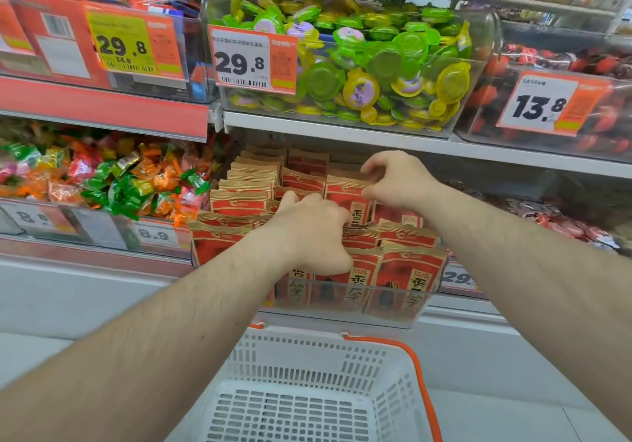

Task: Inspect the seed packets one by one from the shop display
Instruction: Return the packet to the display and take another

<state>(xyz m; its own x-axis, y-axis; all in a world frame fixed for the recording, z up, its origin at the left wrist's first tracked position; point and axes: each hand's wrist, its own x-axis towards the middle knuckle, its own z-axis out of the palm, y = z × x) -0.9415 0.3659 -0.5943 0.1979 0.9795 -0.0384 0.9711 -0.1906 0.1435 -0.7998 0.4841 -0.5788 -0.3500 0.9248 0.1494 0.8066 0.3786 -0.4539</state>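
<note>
Several red-and-tan seed packets (pixel 407 270) stand in rows in a clear display bin (pixel 342 315) on the lower shelf. My left hand (pixel 307 233) reaches into the middle of the rows, its fingers curled down among the packets and hidden behind them. My right hand (pixel 400 181) is further back, with thumb and fingers pinching the top edge of one upright seed packet (pixel 345 195) in the middle row. That packet stands among the others.
A white shopping basket (pixel 307 390) with orange handles sits just below the bin. Left of the packets is a bin of mixed wrapped candies (pixel 102 175). Above is a clear tub of green and yellow jelly cups (pixel 376 65), with price tags along the shelf edges.
</note>
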